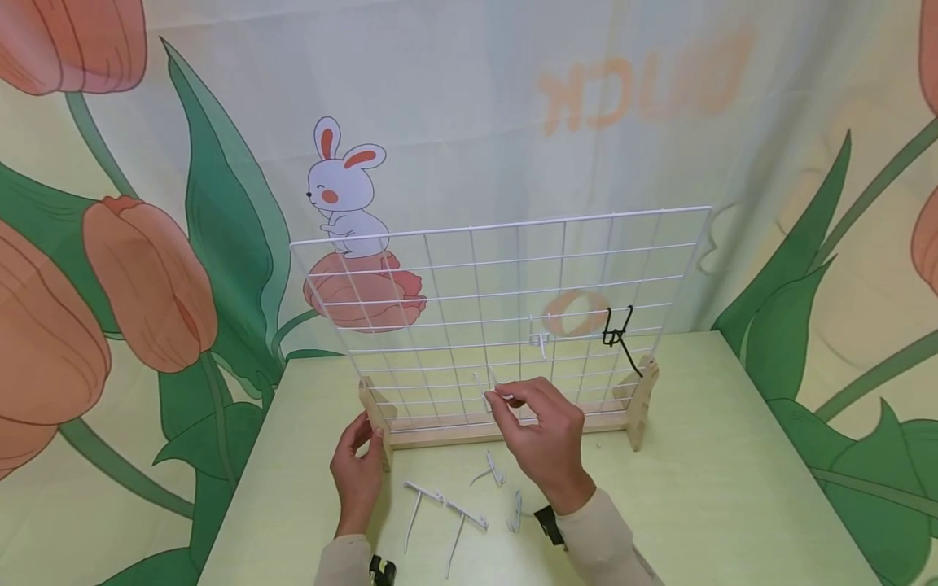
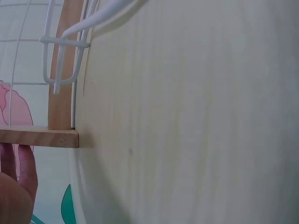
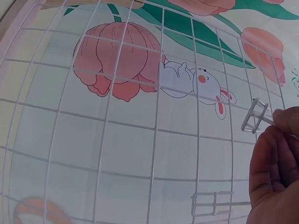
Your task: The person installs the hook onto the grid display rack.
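Observation:
My right hand (image 1: 545,431) pinches a small white wire hook (image 3: 256,115) by its stem between thumb and fingers, its rectangular frame pointing at the grid. The white wire grid panel (image 1: 472,297) stands upright in a wooden stand (image 1: 506,429). With fingertips against the outer face of the stand's left foot (image 2: 42,137), my left hand (image 1: 357,476) stays low at the table. Another white hook (image 1: 540,340) hangs on the grid right of the middle, and a black hook (image 1: 614,335) hangs near the right edge.
On the pale table (image 1: 689,505), in front of the stand, lie a white bar with two prongs (image 1: 445,505) and two small white hooks, one upper (image 1: 493,470) and one lower (image 1: 516,513). A printed curtain (image 1: 476,122) with tulips and a rabbit hangs behind.

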`<state>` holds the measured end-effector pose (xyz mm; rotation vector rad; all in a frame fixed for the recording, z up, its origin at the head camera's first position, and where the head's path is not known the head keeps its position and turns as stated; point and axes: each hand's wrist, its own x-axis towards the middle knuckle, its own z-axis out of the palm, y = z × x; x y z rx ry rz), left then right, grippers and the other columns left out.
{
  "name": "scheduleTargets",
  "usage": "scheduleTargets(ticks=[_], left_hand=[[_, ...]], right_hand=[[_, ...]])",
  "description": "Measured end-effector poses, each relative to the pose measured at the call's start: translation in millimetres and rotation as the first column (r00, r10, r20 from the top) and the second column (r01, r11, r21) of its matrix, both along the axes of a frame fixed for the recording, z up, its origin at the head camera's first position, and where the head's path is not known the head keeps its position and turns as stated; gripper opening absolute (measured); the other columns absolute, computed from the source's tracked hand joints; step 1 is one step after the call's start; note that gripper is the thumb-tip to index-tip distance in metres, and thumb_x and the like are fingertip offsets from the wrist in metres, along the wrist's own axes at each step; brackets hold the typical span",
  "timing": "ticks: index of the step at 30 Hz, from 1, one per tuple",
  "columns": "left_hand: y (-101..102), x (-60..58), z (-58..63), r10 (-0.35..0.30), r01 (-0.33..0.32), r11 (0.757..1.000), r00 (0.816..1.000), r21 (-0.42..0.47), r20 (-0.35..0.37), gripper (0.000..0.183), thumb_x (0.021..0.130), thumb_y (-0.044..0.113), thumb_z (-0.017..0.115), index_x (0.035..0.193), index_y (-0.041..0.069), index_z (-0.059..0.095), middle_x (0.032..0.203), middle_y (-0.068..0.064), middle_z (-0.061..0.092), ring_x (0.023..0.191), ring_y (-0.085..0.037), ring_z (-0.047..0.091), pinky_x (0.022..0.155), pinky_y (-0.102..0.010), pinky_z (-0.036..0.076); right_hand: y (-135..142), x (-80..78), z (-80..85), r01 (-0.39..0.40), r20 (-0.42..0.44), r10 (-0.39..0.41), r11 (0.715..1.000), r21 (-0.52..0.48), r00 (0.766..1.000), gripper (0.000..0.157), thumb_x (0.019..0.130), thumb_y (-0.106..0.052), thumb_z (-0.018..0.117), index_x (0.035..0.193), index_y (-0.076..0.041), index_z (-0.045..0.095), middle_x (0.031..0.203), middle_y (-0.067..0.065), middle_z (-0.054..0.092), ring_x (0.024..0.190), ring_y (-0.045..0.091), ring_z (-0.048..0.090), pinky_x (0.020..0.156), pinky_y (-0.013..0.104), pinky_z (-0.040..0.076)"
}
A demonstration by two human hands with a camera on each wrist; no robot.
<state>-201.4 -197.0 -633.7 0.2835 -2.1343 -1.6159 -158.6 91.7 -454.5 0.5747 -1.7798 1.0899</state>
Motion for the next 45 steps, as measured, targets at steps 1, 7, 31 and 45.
scheduleTargets(ticks=[1,7,31,45], left_hand=[[0,0.3,0.6,0.0,0.0,1.0,1.0,0.002,0.001,0.037,0.093,0.027,0.071,0.128,0.034,0.064,0.119,0.004,0.069,0.11,-0.015,0.064,0.075,-0.012,0.053],[0,1.9,1.2,0.002,-0.002,1.0,1.0,0.001,0.0,0.038,0.093,0.026,0.071,0.131,0.028,0.063,0.121,-0.002,0.069,0.111,-0.02,0.064,0.076,-0.012,0.052],[1,-2.4,-1.5,0.004,-0.003,1.0,1.0,0.026,-0.021,0.039,0.092,0.023,0.072,0.131,0.025,0.064,0.121,-0.003,0.069,0.11,-0.021,0.064,0.076,-0.013,0.053],[0,-0.1,2.1,0.001,-0.001,1.0,1.0,-0.001,0.005,0.037,0.093,0.027,0.071,0.129,0.03,0.064,0.12,0.001,0.069,0.109,-0.016,0.063,0.075,-0.012,0.053]], right_hand=[[-1,-1.5,0.9,0.002,-0.003,-0.002,1.0,0.001,1.0,0.016,0.077,-0.005,0.083,0.091,-0.007,0.077,0.082,0.003,0.073,0.069,0.014,0.067,0.066,0.024,0.057],[-10,-11.5,8.5,0.031,-0.02,-0.03,0.999,0.012,0.999,0.014,0.078,-0.009,0.083,0.09,-0.006,0.077,0.083,0.003,0.073,0.07,0.014,0.066,0.067,0.024,0.056],[-32,-42.1,33.8,0.161,-0.056,-0.158,0.985,0.064,0.986,0.011,0.083,-0.014,0.081,0.089,-0.005,0.077,0.082,0.005,0.074,0.072,0.016,0.067,0.067,0.031,0.059],[-37,-57.3,29.8,0.215,-0.121,-0.2,0.969,0.126,0.972,0.012,0.081,-0.012,0.082,0.089,-0.004,0.077,0.083,0.006,0.074,0.075,0.019,0.068,0.07,0.032,0.059]])
